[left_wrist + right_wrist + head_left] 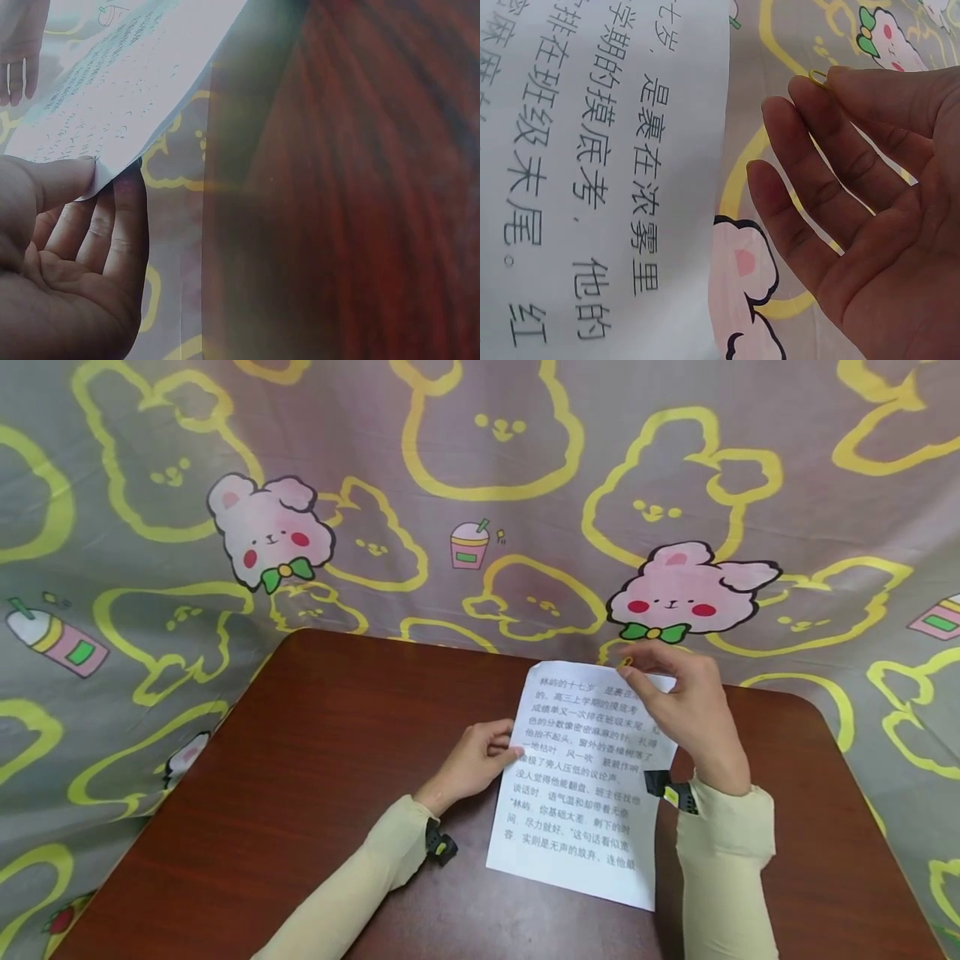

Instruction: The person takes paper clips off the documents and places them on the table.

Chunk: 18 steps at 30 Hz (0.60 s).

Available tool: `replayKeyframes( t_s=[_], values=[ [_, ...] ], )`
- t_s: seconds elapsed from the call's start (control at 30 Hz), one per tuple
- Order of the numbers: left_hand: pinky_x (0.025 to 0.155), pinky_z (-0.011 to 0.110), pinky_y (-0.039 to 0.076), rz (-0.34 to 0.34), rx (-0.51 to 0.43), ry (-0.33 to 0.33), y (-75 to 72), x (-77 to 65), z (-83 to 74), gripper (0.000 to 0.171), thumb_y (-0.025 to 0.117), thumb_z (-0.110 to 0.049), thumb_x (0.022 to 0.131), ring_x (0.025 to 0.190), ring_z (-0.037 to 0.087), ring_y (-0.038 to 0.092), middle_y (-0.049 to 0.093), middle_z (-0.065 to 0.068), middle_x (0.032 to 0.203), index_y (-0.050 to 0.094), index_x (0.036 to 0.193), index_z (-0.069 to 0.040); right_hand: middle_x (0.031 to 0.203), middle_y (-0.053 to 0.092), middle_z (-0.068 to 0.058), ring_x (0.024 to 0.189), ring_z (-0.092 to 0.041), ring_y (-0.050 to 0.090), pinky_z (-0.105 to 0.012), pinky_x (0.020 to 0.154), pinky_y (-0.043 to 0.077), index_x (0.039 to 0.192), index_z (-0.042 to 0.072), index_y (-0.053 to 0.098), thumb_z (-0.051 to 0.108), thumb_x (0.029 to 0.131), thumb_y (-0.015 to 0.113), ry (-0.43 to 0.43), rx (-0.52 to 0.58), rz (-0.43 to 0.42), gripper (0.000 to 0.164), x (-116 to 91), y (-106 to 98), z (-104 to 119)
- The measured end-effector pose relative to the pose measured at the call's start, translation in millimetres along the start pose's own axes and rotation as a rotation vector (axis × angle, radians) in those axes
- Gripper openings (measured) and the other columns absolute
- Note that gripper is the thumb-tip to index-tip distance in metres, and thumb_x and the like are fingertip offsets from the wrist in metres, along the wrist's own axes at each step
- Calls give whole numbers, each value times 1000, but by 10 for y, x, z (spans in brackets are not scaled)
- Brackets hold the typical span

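My left hand (480,756) pinches the left edge of a printed sheet of white paper (577,793) between thumb and fingers; the left wrist view shows the thumb on the printed face and the fingers behind. The paper is held up at a tilt over the table. Near its top right corner, my right hand (686,697) pinches a small yellow paper clip (819,76) between thumb and index finger. In the right wrist view the other fingers are spread loosely, and the clip stands apart from the paper's edge. Most of the clip is hidden by the fingertips.
A dark reddish-brown wooden table (300,760) lies under both hands. Behind and beside it hangs a grey curtain (375,435) with yellow outlines and cartoon rabbits. Black bands with small devices sit on both wrists.
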<state>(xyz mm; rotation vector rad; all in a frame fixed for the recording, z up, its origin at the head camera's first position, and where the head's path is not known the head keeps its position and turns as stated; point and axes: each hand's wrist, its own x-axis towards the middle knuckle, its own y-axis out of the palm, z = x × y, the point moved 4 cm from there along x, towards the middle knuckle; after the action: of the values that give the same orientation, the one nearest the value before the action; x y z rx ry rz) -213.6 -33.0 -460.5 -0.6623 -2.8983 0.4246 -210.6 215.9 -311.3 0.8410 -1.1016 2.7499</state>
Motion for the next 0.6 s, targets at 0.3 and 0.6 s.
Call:
replayKeyframes(
  t_s=[0.3,0.6],
  values=[
    [79,25,62,-15,23,-9,-31,6,24,27,64,-3,102,93,22,79,79,17,111,69,129,-4,102,79,-13,89,4,60,-15,82,46,113,6,77,3,95,72,-16,-51,14,19,-32,-25,-33],
    [80,26,63,-32,31,-12,-96,4,40,29,64,-3,102,95,25,79,78,19,114,67,130,-2,94,79,-13,72,-5,53,-19,55,39,114,7,78,5,95,73,1,-103,24,20,-118,-120,-160]
  ],
)
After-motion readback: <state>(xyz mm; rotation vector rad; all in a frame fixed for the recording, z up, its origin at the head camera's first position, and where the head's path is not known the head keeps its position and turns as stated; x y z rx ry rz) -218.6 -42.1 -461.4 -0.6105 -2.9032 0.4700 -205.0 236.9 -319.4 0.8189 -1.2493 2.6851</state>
